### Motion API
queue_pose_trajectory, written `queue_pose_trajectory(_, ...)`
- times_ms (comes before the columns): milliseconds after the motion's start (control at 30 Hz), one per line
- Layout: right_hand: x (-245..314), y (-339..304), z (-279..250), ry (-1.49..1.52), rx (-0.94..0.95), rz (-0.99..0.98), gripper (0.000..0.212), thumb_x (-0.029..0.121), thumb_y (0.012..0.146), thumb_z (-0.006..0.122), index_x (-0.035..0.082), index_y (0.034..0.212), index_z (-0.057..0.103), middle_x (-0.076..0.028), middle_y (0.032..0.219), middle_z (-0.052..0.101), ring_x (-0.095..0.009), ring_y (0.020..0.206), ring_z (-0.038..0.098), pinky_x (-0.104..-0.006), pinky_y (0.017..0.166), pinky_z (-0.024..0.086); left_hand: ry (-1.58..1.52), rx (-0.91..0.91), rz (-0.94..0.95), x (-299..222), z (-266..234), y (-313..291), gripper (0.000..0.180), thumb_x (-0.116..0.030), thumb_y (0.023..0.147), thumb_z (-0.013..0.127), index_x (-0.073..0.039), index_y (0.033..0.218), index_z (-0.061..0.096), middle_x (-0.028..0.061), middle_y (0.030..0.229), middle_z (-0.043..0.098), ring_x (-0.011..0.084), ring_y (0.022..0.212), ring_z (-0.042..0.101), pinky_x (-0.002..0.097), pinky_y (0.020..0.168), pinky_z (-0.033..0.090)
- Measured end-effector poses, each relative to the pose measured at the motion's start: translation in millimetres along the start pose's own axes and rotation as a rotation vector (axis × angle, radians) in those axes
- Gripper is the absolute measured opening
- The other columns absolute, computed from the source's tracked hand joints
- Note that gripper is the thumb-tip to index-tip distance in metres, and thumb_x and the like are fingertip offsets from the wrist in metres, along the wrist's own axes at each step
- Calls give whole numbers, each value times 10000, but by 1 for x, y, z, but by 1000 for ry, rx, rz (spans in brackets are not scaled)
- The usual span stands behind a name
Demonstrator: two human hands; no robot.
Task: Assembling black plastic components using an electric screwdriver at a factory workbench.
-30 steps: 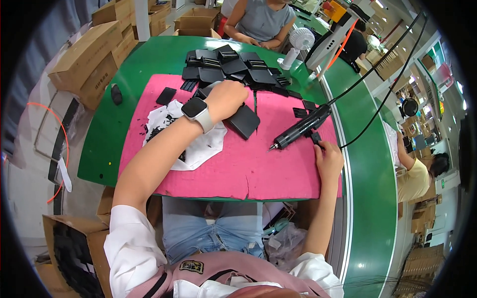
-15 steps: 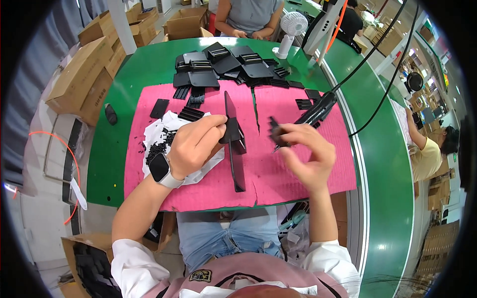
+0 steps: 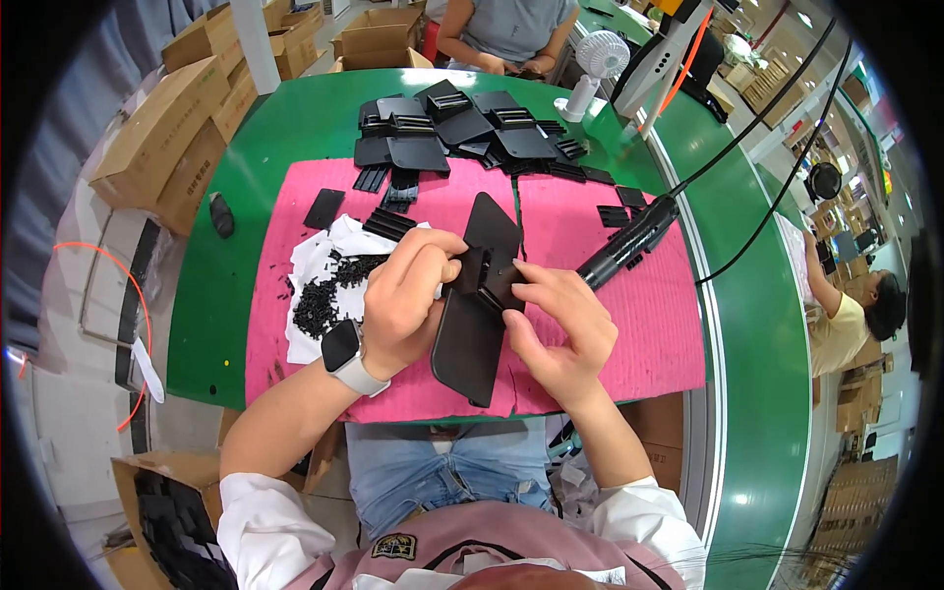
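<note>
My left hand [image 3: 405,300] is closed on a black plastic panel [image 3: 468,344], tilted above the pink mat [image 3: 629,339]. Across the panel's middle sits a raised, slotted black plastic part [image 3: 500,283]. The thumb and fingers of my right hand [image 3: 565,329] pinch this part at its right side, against the panel. How the two pieces join is partly hidden by my fingers. Beside my left hand, small black screw-like pieces [image 3: 317,309] lie heaped on white paper [image 3: 305,258]. A black corded electric screwdriver [image 3: 629,241] rests right of my right hand.
Black panels [image 3: 418,152] are piled at the mat's far edge, with ribbed black parts [image 3: 388,223] nearer. A white fan [image 3: 602,57] stands on the green table [image 3: 285,123]. Another person [image 3: 506,34] sits opposite. Cartons [image 3: 162,147] stand left; a box of black parts [image 3: 172,521] is below.
My right hand has moved left, bringing the small black part from apart onto the panel. The panel has turned from edge-on to show its broad face.
</note>
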State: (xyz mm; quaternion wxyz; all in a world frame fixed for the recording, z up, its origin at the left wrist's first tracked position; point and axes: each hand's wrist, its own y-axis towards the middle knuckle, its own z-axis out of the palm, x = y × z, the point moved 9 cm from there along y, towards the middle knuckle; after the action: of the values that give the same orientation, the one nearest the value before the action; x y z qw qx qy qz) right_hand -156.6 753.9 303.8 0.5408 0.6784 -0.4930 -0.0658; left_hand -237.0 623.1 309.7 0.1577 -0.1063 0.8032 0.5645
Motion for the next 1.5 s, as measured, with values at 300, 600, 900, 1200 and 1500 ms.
queue_pose_trajectory(300,-4,-1,7,24,70,11,249,12,640,734,-5,873,648,-157,980,672,-289,813,636,-340,688,516,4,-24,-69,11,1,-5,255,119,583,607,26,786,484,148,884,588,288,695,603,325,588,501)
queue_pose_trajectory(600,-22,-6,-2,215,-19,219,230,-2,638,699,-3,862,646,-127,956,659,-225,804,611,-303,697,499,-44,-41,-87,8,4,-5,280,73,608,673,0,775,461,130,882,596,276,702,608,321,600,506)
queue_pose_trajectory(900,-22,-7,9,174,104,201,241,14,652,710,11,886,654,-135,1016,645,-218,818,612,-284,694,499,-44,-45,-103,11,5,-8,288,78,595,671,1,780,464,127,866,591,283,698,595,322,599,500)
queue_pose_trajectory(1200,-22,-2,4,152,95,209,208,29,678,738,-13,868,663,-149,969,674,-265,850,647,-319,743,511,-81,-41,-127,17,5,-6,279,47,603,670,1,796,474,124,876,583,306,717,592,335,605,495)
queue_pose_trajectory(1500,-42,9,9,-119,356,152,181,25,616,736,0,773,649,-129,975,659,-285,931,606,-366,759,511,-3,499,-333,75,-16,8,158,-85,743,694,-3,861,629,102,771,642,178,650,609,284,597,477)
